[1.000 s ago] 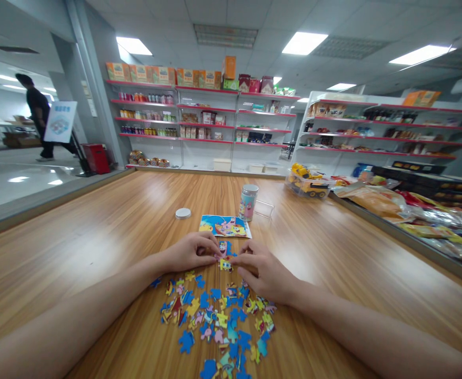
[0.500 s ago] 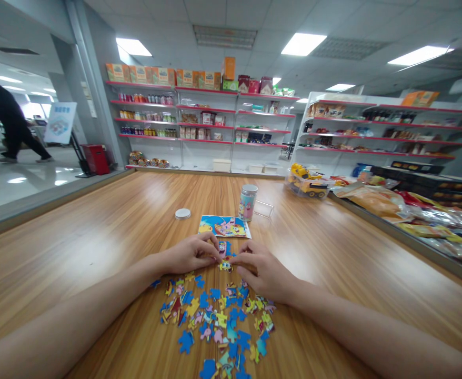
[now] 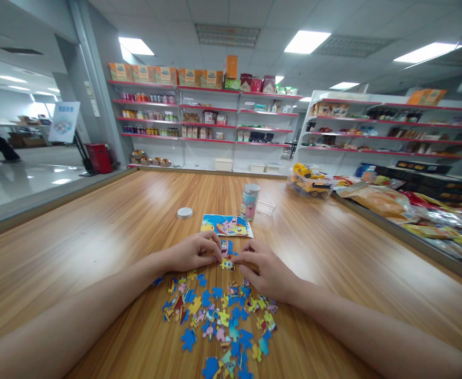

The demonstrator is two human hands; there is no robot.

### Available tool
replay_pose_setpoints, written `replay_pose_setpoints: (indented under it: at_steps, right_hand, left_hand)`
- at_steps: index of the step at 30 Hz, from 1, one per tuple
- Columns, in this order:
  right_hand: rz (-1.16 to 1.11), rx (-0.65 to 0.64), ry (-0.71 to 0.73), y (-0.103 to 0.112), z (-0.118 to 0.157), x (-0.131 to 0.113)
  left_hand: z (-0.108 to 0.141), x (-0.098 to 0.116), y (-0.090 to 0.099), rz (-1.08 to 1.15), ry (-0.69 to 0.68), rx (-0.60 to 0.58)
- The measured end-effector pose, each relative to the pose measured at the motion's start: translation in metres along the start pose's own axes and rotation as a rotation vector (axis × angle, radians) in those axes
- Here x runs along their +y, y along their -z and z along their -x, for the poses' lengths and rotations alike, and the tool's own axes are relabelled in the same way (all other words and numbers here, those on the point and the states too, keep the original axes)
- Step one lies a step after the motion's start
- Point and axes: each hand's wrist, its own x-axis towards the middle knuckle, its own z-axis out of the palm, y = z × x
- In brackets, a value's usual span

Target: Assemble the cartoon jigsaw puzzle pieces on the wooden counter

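Note:
Between my hands lies a yellow jigsaw puzzle piece (image 3: 227, 264) with a cartoon face, just below a small blue-and-pink assembled part (image 3: 226, 247). My left hand (image 3: 194, 251) pinches the yellow piece's left side with thumb and index finger. From the right, my right hand (image 3: 269, 271) has its fingertips closed at the piece's other edge. Nearer to me, many loose puzzle pieces (image 3: 206, 300) in blue, yellow and pink are scattered over the wooden table. Just beyond the hands lies a picture card (image 3: 226, 226) with cartoon figures.
A printed can (image 3: 249, 204) with a silver lid stands at the card's right corner, beside a clear frame-like object (image 3: 266, 209). Left of the card lies a round lid (image 3: 184, 212). Farther right are a clear bin of yellow toy vehicles (image 3: 312, 187) and bagged goods (image 3: 389, 202).
Both hands stay at the yellow piece with barely any movement. The view has shifted slightly, and a person walking in the background has moved toward the left edge.

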Motion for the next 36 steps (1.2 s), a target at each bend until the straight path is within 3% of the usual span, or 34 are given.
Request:
replay_pose_setpoints:
  at_steps: [13, 17, 22, 26, 31, 36]
  right_hand:
    - [0.001, 0.015, -0.001, 0.0, -0.001, -0.002]
    - [0.009, 0.02, 0.008, 0.0, 0.0, 0.0]
    - [0.009, 0.014, 0.006, 0.0, 0.0, 0.0]
    - [-0.002, -0.001, -0.001, 0.001, -0.001, -0.001]
    - [0.0, 0.009, -0.002, 0.001, -0.001, -0.001]
    - [-0.002, 0.012, -0.003, 0.001, -0.001, 0.0]
  left_hand:
    - [-0.001, 0.004, 0.0, 0.069, 0.023, 0.037]
    - [-0.002, 0.006, 0.004, 0.183, 0.079, 0.032]
    - [0.001, -0.002, 0.011, 0.485, 0.241, 0.173]
    - [0.007, -0.012, 0.011, 0.564, 0.361, 0.241]
    - [0.006, -0.018, 0.007, 0.635, 0.401, 0.32]
    - [0.004, -0.018, 0.004, 0.675, 0.408, 0.312]
